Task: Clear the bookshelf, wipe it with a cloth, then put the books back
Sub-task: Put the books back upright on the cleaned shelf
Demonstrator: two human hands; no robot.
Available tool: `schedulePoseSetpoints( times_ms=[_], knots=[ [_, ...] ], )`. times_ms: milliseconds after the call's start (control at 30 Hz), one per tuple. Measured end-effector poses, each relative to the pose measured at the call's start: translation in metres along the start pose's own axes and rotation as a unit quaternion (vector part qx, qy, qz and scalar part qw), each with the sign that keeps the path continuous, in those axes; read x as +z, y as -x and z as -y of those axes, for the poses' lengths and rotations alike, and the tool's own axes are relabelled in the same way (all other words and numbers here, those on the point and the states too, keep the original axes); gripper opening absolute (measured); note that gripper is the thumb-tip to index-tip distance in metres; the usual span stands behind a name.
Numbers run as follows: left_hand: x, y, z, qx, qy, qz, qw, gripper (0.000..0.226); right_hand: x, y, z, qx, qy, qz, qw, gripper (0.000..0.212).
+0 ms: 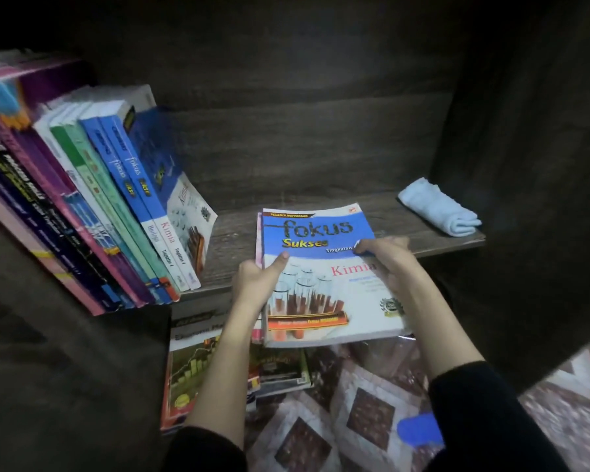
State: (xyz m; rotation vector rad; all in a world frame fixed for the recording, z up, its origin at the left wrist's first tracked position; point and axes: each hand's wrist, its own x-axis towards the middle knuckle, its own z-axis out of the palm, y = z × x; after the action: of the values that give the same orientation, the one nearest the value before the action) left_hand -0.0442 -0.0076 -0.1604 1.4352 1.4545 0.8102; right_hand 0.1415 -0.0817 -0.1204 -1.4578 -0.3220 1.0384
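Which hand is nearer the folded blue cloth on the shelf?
Right. The right hand grips the right edge of the Kimia book, below-left of the cloth; the left hand holds its left edge, farther off.

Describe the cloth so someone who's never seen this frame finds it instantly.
Start at the dark wooden shelf board with books leaning at its left end. Go to the right end, past the blue Fokus Kimia book at the front edge. There lies the cloth: pale blue, folded into a roll, the only non-book on it.

Black left sleeve (205,451), black right sleeve (484,413), cuffs short of the wrists, bare left hand (256,282), bare right hand (390,257)
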Motion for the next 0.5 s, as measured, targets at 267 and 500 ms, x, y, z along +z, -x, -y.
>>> schedulePoseSetpoints(
  times_ms=[267, 500],
  knots=[
    [0.004, -0.007, -0.002, -0.050, 0.075, 0.003, 0.996, 0.039, 0.002, -0.001, -0.002, -0.135, 0.546, -0.064, 0.825, 0.067],
    [-0.001, -0.010, -0.002, -0.075, 0.090, 0.015, 0.993, 0.054, 0.000, 0.064, -0.029, -0.307, 0.644, 0.217, 0.667, 0.110]
  ],
)
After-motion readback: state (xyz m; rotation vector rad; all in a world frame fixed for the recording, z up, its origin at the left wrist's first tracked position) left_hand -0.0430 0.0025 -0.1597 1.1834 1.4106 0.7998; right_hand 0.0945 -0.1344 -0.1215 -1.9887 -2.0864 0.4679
